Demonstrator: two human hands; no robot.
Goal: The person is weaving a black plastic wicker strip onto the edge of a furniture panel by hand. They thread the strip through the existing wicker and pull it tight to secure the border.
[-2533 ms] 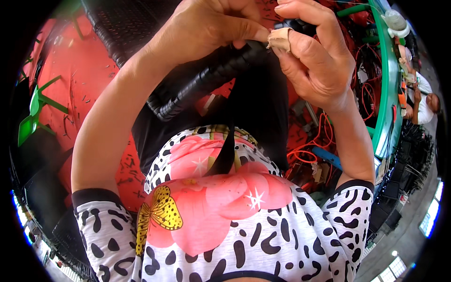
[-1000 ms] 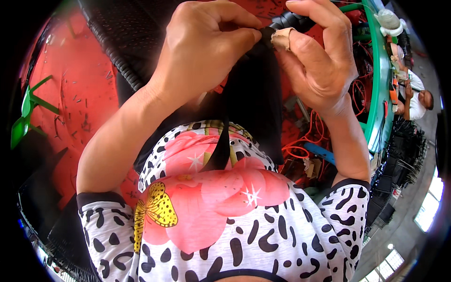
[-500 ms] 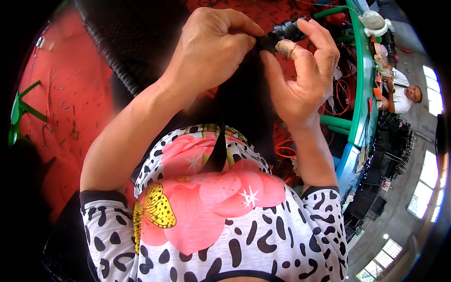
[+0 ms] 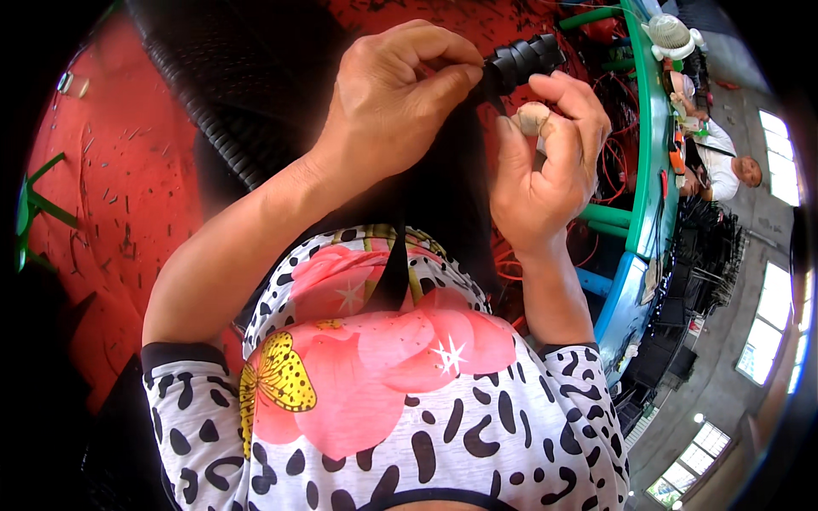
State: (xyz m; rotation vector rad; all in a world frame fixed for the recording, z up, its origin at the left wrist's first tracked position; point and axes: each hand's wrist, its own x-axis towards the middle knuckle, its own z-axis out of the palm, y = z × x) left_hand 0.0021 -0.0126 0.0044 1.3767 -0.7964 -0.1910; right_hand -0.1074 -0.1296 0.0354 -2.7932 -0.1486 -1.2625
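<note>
Above the red floor (image 4: 102, 196), the left hand (image 4: 392, 102) pinched one black ribbed tube (image 4: 520, 61), fingers clamped. The right hand (image 4: 545, 162) gripped one pale tape roll (image 4: 532, 117) just beside the tube, near the green desk (image 4: 643, 170) edge.

Both bare forearms rise from the lower edge and meet near the top of the view. The left hand (image 4: 396, 102) is curled into a tight pinch, knuckles up. The right hand (image 4: 545, 162) stands upright beside it, fingers bent inward, thumb raised
</note>
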